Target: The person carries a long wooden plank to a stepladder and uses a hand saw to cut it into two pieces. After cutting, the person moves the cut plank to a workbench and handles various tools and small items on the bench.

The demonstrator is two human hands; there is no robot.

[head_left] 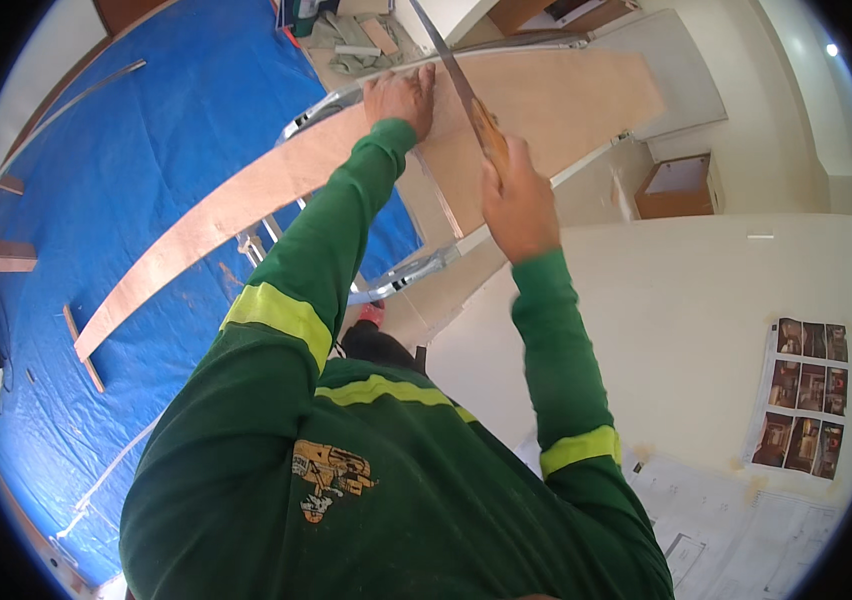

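Observation:
My right hand (521, 205) is closed round the wooden handle of a handsaw (460, 84). Its long, narrow-looking blade slants up and to the left, above a wide plywood board (546, 120). My left hand (402, 100) lies with its fingers on the wood near the left end of that board, where a long plywood strip (216, 207) begins. The strip runs down and left, tapering and bowed in the picture. Its far end rests by a small wooden batten (84, 348) on a blue tarp. The cutting edge of the saw cannot be made out.
A metal ladder-like frame (416, 272) lies under the boards. Blue tarp (236, 75) covers the floor at left. Cloth and offcuts (356, 45) lie at the top. Photo sheets (801, 395) and drawings (736, 530) hang on the white wall at right, near an open wooden box (681, 188).

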